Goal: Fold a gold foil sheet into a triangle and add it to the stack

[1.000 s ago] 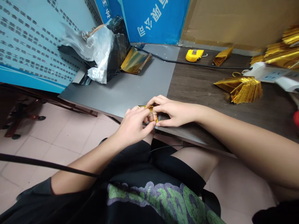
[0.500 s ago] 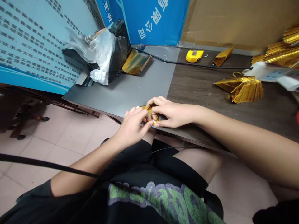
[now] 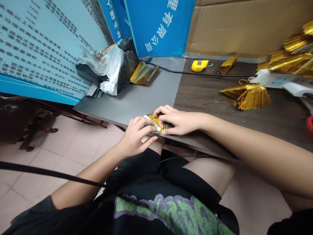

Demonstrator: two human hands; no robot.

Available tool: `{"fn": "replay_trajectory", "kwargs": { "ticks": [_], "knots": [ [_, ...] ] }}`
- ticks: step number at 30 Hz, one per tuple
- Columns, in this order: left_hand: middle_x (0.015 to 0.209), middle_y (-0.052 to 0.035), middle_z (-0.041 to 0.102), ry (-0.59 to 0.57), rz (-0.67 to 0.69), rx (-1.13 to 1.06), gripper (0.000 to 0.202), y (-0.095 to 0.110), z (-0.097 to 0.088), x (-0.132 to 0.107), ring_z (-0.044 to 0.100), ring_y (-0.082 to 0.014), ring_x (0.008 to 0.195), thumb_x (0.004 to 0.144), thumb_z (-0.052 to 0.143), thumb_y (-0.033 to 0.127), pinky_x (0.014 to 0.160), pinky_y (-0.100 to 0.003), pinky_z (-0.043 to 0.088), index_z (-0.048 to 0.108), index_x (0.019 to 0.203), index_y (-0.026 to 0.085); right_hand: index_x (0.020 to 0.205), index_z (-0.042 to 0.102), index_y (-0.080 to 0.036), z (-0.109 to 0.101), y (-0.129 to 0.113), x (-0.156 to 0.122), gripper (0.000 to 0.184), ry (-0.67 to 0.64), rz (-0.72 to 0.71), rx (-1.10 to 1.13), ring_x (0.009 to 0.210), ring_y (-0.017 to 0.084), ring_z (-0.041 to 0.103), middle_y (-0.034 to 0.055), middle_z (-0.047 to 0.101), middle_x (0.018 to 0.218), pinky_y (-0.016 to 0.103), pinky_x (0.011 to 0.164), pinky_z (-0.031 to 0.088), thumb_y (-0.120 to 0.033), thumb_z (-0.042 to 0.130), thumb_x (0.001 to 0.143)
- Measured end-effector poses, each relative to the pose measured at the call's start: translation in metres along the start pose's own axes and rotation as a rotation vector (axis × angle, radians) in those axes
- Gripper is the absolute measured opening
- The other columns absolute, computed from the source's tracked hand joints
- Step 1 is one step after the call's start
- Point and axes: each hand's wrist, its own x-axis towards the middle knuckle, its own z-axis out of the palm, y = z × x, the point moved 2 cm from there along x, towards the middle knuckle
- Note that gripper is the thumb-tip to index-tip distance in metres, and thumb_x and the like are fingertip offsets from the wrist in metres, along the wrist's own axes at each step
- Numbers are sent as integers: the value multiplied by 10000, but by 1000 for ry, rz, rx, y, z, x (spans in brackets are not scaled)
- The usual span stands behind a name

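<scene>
Now, gold foil [image 3: 156, 120]: betw. hands, angled far-left to near-right
L hand [image 3: 137, 134]: unclenched, touching it
R hand [image 3: 178, 121]: curled atop, grip unclear

White "里有限公司" [image 3: 161, 31] on blue panel [image 3: 149, 19], unreadable Chinese lines [image 3: 46, 55] on pale board [image 3: 41, 45]

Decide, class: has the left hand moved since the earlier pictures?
Yes: against the desk's front edge, the left hand has drawn slightly back toward the body, its thumb now beyond that edge.
</scene>
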Motion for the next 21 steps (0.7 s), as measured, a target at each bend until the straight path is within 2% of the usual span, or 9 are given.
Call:
{"fn": "replay_trajectory", "kwargs": {
  "ticks": [2, 6, 8, 11, 14, 16, 18, 21],
  "knots": [
    [1171, -82, 674, -49, -20, 59, 186, -8, 0, 1, 582, -232, 1112, 1009, 576, 352, 910, -381, 429, 682, 1098, 227, 921, 618, -173, 0, -1, 0, 203, 2, 8, 3, 1304, 310, 429, 158, 482, 1344, 525, 1146, 370, -373, 620, 954],
    [1172, -120, 659, -51, -170, 99, 324, -31, -13, 5, 565, -243, 1076, 1035, 477, 408, 947, -397, 430, 680, 1156, 186, 885, 620, -178, -1, -3, -1, 160, 36, 4, 9, 1301, 302, 443, 144, 503, 1333, 504, 1126, 385, -328, 646, 930],
    [1189, -117, 656, -98, -174, 93, 378, -41, -20, 3, 556, -255, 1104, 1021, 502, 472, 969, -408, 406, 670, 1203, 188, 860, 630, -176, 0, -3, -1, 178, 69, -6, -5, 1253, 296, 475, 140, 533, 1299, 493, 1093, 402, -335, 645, 938],
    [1309, -121, 632, -234, -161, 68, 541, -48, -22, -5, 536, -279, 1184, 1002, 524, 556, 966, -417, 371, 558, 1412, 205, 814, 632, -171, 3, 0, 1, 244, 112, -25, -48, 1159, 295, 512, 146, 568, 1244, 483, 1021, 428, -373, 641, 951],
    [1366, -151, 596, -251, -186, 53, 645, -48, -19, -9, 511, -297, 1204, 1001, 496, 592, 973, -423, 362, 483, 1500, 183, 809, 634, -167, 5, 2, 2, 249, 142, -61, -70, 1113, 286, 521, 146, 582, 1211, 453, 976, 436, -371, 649, 950],
    [1321, -146, 611, -228, -239, 66, 664, -44, -18, -7, 517, -295, 1146, 987, 499, 615, 933, -415, 359, 495, 1496, 189, 833, 632, -164, 5, 2, 2, 241, 159, -85, -103, 1049, 265, 522, 135, 593, 1137, 419, 926, 440, -368, 634, 961],
    [1190, -116, 649, -203, -312, 87, 641, -38, -18, -2, 529, -280, 1064, 973, 523, 605, 903, -411, 344, 520, 1472, 203, 880, 629, -157, 4, -1, 1, 259, 169, -104, -162, 958, 243, 505, 112, 584, 1024, 384, 852, 432, -398, 616, 974],
    [898, -42, 630, -151, -488, 117, 423, -30, -20, 5, 549, -243, 941, 1002, 486, 467, 885, -405, 321, 612, 1305, 201, 971, 635, -142, 4, -6, 0, 301, 184, -121, -230, 888, 225, 475, 81, 553, 938, 354, 786, 404, -443, 615, 978]
  ]
}}
